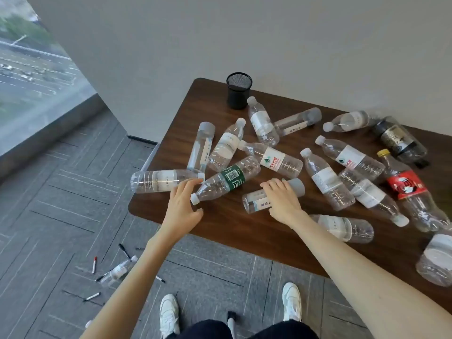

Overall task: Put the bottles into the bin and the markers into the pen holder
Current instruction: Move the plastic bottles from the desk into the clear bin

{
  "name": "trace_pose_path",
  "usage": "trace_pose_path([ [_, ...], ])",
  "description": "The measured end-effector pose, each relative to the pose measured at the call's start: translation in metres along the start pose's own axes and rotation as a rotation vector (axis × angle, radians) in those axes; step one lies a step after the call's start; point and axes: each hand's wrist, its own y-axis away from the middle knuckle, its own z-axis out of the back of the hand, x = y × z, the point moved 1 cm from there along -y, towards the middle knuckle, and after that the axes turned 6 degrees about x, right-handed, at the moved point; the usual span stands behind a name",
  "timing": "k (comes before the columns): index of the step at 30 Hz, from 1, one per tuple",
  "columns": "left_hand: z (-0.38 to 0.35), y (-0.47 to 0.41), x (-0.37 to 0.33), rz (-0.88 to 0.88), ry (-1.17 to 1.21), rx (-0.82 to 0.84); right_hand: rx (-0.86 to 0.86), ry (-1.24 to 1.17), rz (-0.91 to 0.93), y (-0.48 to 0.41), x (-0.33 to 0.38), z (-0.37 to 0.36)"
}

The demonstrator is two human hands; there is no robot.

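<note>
Several empty plastic bottles lie scattered on the brown table (220, 231). My left hand (182, 206) is spread open around the capped neck of a green-labelled bottle (230, 179), fingers touching the cap of a clear bottle (156, 184) at the table's left edge. My right hand (282, 200) lies palm down over a grey-capped cylindrical bottle (254, 203), fingers curled across it while it rests on the table. A black mesh pen holder (239, 94) stands at the far corner. Several markers, among them a red-capped marker (94, 264), lie on the floor. No bin is in view.
One more bottle (119, 270) lies on the grey carpet among the markers. A red-labelled cola bottle (407, 185) and a dark bottle (398, 140) lie at the right. A wall runs behind the table, a window at the left. My white shoes (168, 314) stand below the table edge.
</note>
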Motion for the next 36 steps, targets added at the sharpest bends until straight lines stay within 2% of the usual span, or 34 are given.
trace_pose_path([
  [3,-0.015,-0.012,-0.005,-0.026,-0.132,-0.01,-0.108,-0.033,0.04,-0.003,-0.007,-0.004],
  [8,-0.04,-0.03,-0.032,0.004,-0.209,-0.043,-0.246,-0.152,0.133,-0.002,-0.021,0.014],
  [13,-0.052,-0.038,-0.066,0.137,-0.227,-0.106,-0.299,-0.233,0.154,0.01,-0.037,0.054],
  [15,-0.057,-0.044,-0.076,0.185,-0.267,-0.102,-0.3,-0.311,0.092,0.015,-0.042,0.064],
  [20,-0.069,-0.073,-0.08,0.193,-0.467,-0.012,-0.176,-0.704,-0.177,0.013,-0.061,0.065],
  [28,-0.085,-0.097,-0.066,0.194,-0.734,0.07,-0.112,-0.915,-0.374,0.006,-0.068,0.052],
  [32,-0.094,-0.095,-0.061,0.19,-0.75,0.096,-0.104,-0.946,-0.424,0.004,-0.062,0.044],
  [36,-0.085,-0.09,-0.069,0.215,-0.565,0.048,-0.095,-0.99,-0.442,0.002,-0.053,0.044],
])
